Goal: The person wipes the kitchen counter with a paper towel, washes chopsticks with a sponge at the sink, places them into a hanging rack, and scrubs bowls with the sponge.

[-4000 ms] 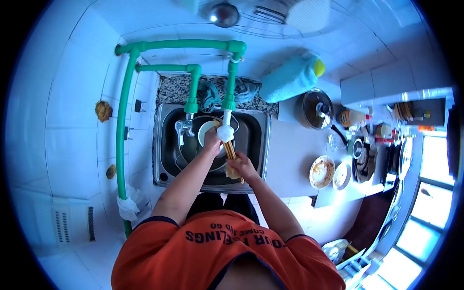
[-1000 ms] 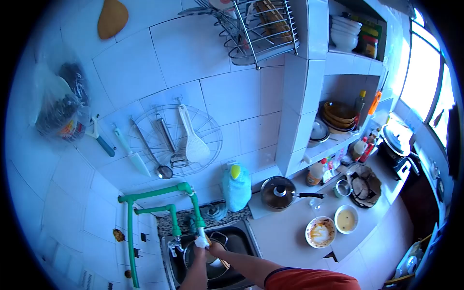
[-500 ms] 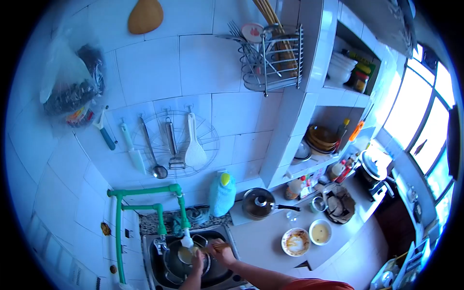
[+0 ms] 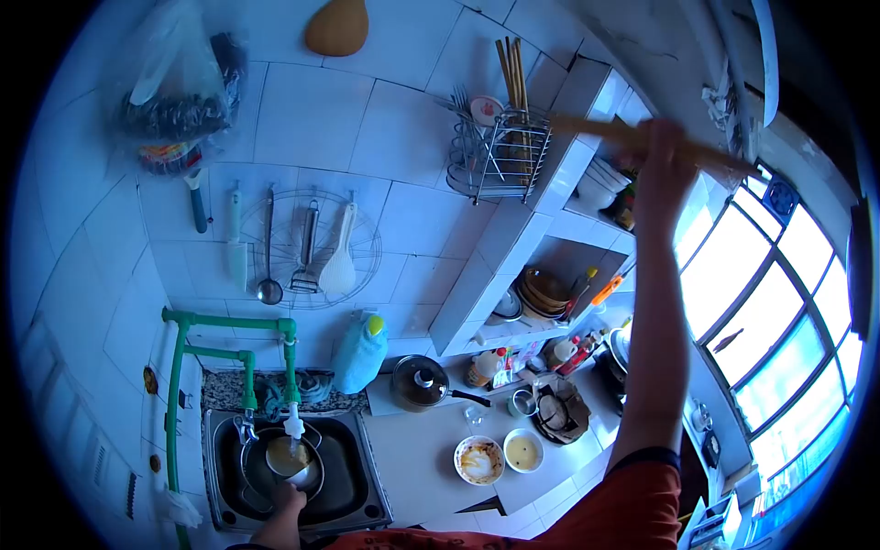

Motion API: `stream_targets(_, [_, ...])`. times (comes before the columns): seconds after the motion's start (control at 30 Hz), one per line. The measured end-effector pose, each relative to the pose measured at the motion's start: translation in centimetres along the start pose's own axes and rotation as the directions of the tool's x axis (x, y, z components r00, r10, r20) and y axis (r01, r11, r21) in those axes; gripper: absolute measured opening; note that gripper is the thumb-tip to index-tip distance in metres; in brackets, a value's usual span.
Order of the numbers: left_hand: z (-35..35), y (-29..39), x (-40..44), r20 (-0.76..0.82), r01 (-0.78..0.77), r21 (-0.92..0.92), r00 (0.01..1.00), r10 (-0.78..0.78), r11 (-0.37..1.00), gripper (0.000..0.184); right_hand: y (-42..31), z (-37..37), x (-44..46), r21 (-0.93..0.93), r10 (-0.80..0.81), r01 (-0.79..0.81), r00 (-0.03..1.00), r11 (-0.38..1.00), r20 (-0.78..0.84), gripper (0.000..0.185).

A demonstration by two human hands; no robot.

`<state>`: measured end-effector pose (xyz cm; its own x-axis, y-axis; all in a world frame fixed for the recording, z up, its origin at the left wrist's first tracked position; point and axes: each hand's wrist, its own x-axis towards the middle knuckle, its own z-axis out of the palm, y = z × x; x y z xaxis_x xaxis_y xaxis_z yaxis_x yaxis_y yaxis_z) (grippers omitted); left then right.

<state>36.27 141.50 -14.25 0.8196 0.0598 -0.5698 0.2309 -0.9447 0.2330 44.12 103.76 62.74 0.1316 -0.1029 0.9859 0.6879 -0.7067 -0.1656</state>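
Note:
My right hand (image 4: 662,151) is raised high at the upper right, its fingers wrapped round a bundle of chopsticks (image 4: 605,130). The bundle's left end is close to the wire utensil rack (image 4: 500,160) on the wall. Down in the sink (image 4: 353,467), my left hand (image 4: 290,498) is closed on the near rim of a white bowl (image 4: 302,472). That bowl is tilted inside a metal pot (image 4: 314,486), below the white tap outlet (image 4: 293,426). More chopsticks (image 4: 515,78) stand upright in the rack, beside forks.
Green pipes (image 4: 229,321) run above the sink. On the counter (image 4: 403,467) are a lidded pan (image 4: 420,380), a stained bowl (image 4: 478,460) and a bowl of pale liquid (image 4: 523,451). A wall shelf (image 4: 509,234) juts out right of the rack.
The view has swung right and up. My right hand has risen from the sink to rack height with the chopsticks. My left hand has stayed low at the sink.

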Motion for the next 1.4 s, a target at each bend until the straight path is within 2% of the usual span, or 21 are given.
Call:
stream_targets(0.03, [-0.9,0.4,-0.8,0.001,-0.002,-0.006,1.000,0.002,1.000,0.040,0.5,0.5,2.7,-0.010,-0.014,0.013,0.998,1.000,-0.067,0.026])
stream_targets(0.1, [-1.9,0.9,-1.9,-0.019,0.043,-0.106,0.999,-0.045,0.993,0.038,1.8,1.7,6.1,-0.392,0.075,-0.063,0.997,0.918,0.017,0.027])
stream_targets(0.13, [-1.4,0.7,-2.1,-0.014,0.049,-0.113,0.999,-0.051,0.992,0.038,4.0,2.7,7.2,-0.304,0.133,-0.115,0.990,0.946,0.040,0.029])
stream_targets(0.23, [2.5,-1.0,-0.8,-0.382,0.054,-0.208,0.915,-0.132,0.977,0.032,7.8,5.3,8.0,-0.587,0.256,-0.097,0.947,0.804,0.194,0.038])
stream_targets(0.3, [0.5,-1.0,-1.3,-0.059,0.108,-0.287,0.990,-0.130,0.952,0.025,11.5,8.0,7.7,-0.557,0.392,-0.151,0.854,0.817,0.343,0.036])
stream_targets(0.43, [-0.7,-1.6,-1.2,-0.056,0.058,-0.235,0.996,-0.072,0.970,0.019,15.8,8.7,2.6,-0.535,0.393,-0.108,0.800,0.838,0.454,0.036])
stream_targets(0.57, [-2.6,-1.2,-1.4,-0.040,0.180,-0.262,0.980,-0.197,0.948,0.019,16.5,4.7,-4.1,-0.471,0.337,-0.158,0.884,0.868,0.325,0.037])
stream_targets(0.7, [-3.8,-1.2,-0.2,0.153,0.263,-0.371,0.963,-0.221,0.891,0.023,13.0,0.0,-17.3,-0.178,0.393,-0.373,0.914,0.911,0.099,0.040])
stream_targets(0.77, [-3.4,-2.2,1.0,0.227,0.316,-0.456,0.945,-0.235,0.832,0.026,13.3,0.7,-32.6,-0.225,0.633,-0.592,0.712,0.774,0.303,0.039])
stream_targets(0.8, [-1.8,-2.9,1.6,0.278,0.354,-0.583,0.933,-0.230,0.731,0.025,13.2,1.1,-41.8,-0.327,0.719,-0.646,0.558,0.690,0.414,0.040])
stream_targets(0.83, [-0.3,-3.5,2.0,0.324,0.387,-0.692,0.921,-0.217,0.610,0.025,9.4,3.7,-48.1,-0.216,0.764,-0.811,0.371,0.543,0.528,0.035])
stream_targets(0.87, [1.5,-4.0,2.1,0.026,0.182,-0.545,0.979,-0.200,0.819,0.028,5.6,6.3,-54.4,-0.167,0.771,-0.929,0.164,0.331,0.616,0.032])
stream_targets(0.9, [0.6,-4.0,1.5,0.175,0.266,-0.599,0.964,-0.200,0.755,0.031,3.3,7.9,-61.4,-0.213,0.744,-0.953,0.017,0.213,0.668,0.023])
stream_targets(0.93, [1.9,-4.7,1.7,0.162,0.256,-0.638,0.967,-0.198,0.727,0.032,-1.1,11.2,-61.9,-0.451,0.622,-0.701,-0.014,0.552,0.783,0.016])
stream_targets(0.97, [4.2,-5.7,2.7,0.145,0.242,-0.672,0.970,-0.196,0.700,0.035,-2.3,12.8,-67.3,-0.417,0.579,-0.756,-0.061,0.505,0.813,0.019])
stream_targets(1.03, [5.2,-6.2,3.0,0.195,0.230,-0.686,0.972,-0.130,0.690,0.032,-4.4,17.0,-71.5,-0.310,0.309,-0.583,-0.105,0.751,0.945,0.025])
stream_targets(1.1, [-0.8,-3.4,-0.2,0.296,0.362,-0.784,0.932,-0.210,0.504,0.030,-4.9,21.1,-74.2,-0.048,0.062,-0.269,0.046,0.962,0.997,0.042])
stream_targets(1.17, [0.8,-3.9,0.2,0.159,0.213,-0.667,0.977,-0.144,0.714,0.026,-4.7,23.7,-76.2,-0.005,-0.003,-0.259,-0.029,0.966,1.000,0.063])
stream_targets(1.23, [-1.2,-3.1,-0.7,0.243,0.295,-0.724,0.955,-0.170,0.623,0.036,-5.9,25.6,-76.6,-0.277,0.124,-0.186,-0.577,0.943,0.807,0.076])
stream_targets(1.33, [3.5,-4.7,1.1,0.098,0.145,-0.571,0.989,-0.108,0.808,0.043,-6.4,25.8,-82.1,-0.231,0.060,-0.205,-0.610,0.951,0.790,0.075])
stream_targets(1.4, [-0.3,-3.8,-0.2,0.322,0.353,-0.755,0.934,-0.156,0.552,0.046,-7.4,25.2,-82.6,-0.302,0.128,-0.221,-0.571,0.927,0.811,0.058])
